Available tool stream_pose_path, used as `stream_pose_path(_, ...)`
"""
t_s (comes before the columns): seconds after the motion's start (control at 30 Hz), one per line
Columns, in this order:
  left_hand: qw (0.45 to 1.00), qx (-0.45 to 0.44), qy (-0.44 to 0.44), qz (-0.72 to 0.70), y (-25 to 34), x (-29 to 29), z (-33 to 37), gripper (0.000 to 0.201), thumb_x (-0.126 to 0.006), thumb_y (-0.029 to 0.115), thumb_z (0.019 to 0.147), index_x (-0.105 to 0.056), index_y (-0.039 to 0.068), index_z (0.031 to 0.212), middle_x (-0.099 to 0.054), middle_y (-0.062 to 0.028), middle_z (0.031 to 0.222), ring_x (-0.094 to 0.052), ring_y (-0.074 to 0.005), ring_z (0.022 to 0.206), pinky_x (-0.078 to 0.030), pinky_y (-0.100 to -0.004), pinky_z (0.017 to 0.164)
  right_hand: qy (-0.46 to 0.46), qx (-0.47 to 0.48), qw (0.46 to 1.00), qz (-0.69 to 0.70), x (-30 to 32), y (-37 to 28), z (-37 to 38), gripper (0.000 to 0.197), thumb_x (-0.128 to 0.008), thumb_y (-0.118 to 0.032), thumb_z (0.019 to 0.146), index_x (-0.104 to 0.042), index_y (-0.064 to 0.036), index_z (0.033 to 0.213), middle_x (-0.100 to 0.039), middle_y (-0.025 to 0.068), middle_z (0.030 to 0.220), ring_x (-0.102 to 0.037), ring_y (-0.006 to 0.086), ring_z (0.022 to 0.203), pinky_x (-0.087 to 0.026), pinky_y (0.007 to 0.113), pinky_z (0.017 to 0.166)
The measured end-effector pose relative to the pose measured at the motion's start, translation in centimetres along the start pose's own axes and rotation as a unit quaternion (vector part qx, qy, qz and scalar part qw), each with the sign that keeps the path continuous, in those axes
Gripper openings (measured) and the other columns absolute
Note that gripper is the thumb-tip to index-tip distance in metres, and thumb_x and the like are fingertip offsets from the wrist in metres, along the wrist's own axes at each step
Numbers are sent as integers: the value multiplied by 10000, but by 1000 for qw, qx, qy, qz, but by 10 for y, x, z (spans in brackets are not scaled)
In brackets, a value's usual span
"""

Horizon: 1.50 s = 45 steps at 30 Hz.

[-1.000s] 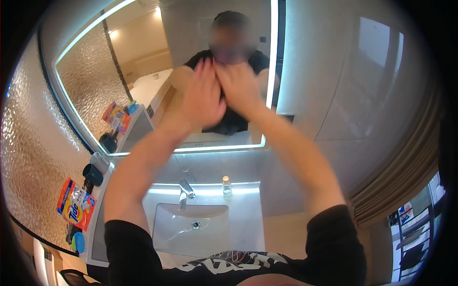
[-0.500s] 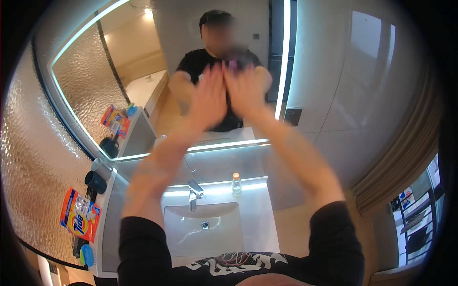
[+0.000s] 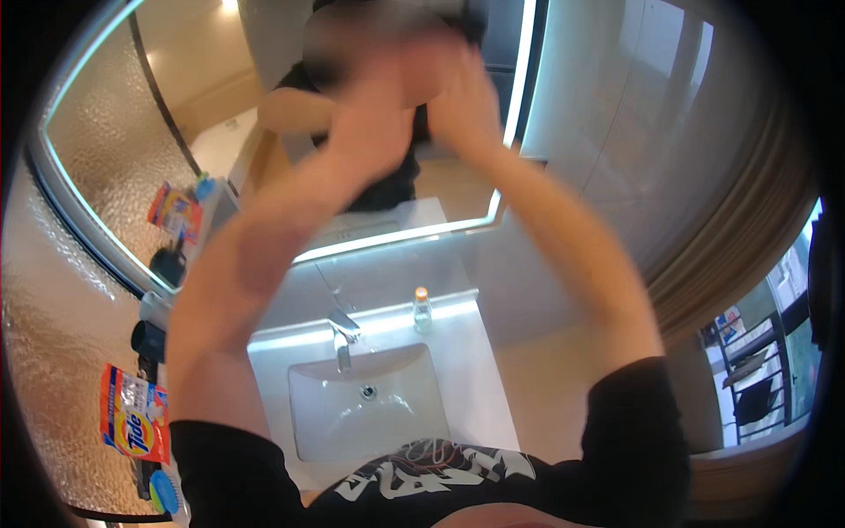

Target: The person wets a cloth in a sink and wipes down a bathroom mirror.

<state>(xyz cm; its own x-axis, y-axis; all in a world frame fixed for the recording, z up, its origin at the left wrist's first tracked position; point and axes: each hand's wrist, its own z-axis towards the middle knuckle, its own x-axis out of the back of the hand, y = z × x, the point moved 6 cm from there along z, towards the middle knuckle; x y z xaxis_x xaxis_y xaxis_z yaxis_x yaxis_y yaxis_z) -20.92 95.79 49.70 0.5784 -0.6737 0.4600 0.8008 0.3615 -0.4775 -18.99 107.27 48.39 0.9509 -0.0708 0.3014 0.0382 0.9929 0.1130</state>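
Observation:
Both of my arms reach up and forward over the sink, in front of the lit mirror [image 3: 440, 198]. My left hand [image 3: 374, 119] is raised high and smeared by motion, so its fingers cannot be made out. Close to its right, my right hand [image 3: 465, 106] is lifted with its fingers stretched upward, somewhat blurred. No object shows in either hand. Below them stand the white sink [image 3: 321, 431] with a chrome faucet [image 3: 343, 339] and a small clear bottle with an orange cap [image 3: 422, 310].
On the left ledge lie an orange detergent bag [image 3: 135, 418], a dark cup [image 3: 148, 340], a clear cup [image 3: 155, 306] and a blue-green brush [image 3: 165, 491]. A textured glass panel [image 3: 62, 326] rises beyond them. A curtain [image 3: 739, 264] hangs at the right.
My hands have moved up slightly and the left has become more blurred. The view has shifted, so the mirror sits higher and further left, and the sink also appears further left.

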Motion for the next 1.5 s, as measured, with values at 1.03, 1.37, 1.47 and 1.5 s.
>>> stream_pose_path(1.03,928,59,-365,42,-45,208,223,625,-466,303,887,-427,-97,1366,-444,-218,1435,-395,-339,1353,-183,-468,1172,150,133,965,-169,160,5,272,491,-451,-180,911,-436,34,1353,-461,206,1415,-414,354,1334,-327,447,1103)
stream_pose_path(1.37,998,-34,-36,23,69,-38,-99,468,-462,113,817,-549,-180,1171,-500,-343,1288,-444,-477,1244,-266,-593,1133,-61,24,997,-38,13,-51,-114,491,-495,-172,871,-522,-27,1339,-567,210,1250,-550,418,1117,-399,526,1028)
stream_pose_path(1.47,980,-46,-156,113,105,-85,-180,480,-394,211,931,-519,-44,1318,-448,-197,1445,-287,-346,1427,-111,-486,1187,-49,18,999,-15,3,-70,-185,510,-505,-155,860,-503,-19,1352,-560,210,1263,-529,428,1162,-371,538,1057)
stream_pose_path(1.5,983,-44,-132,117,109,-72,-185,483,-389,216,936,-510,-30,1334,-439,-173,1461,-280,-325,1435,-92,-479,1189,-60,10,998,-2,4,-78,-189,519,-508,-149,858,-494,-18,1360,-556,212,1269,-522,432,1172,-359,545,1067)
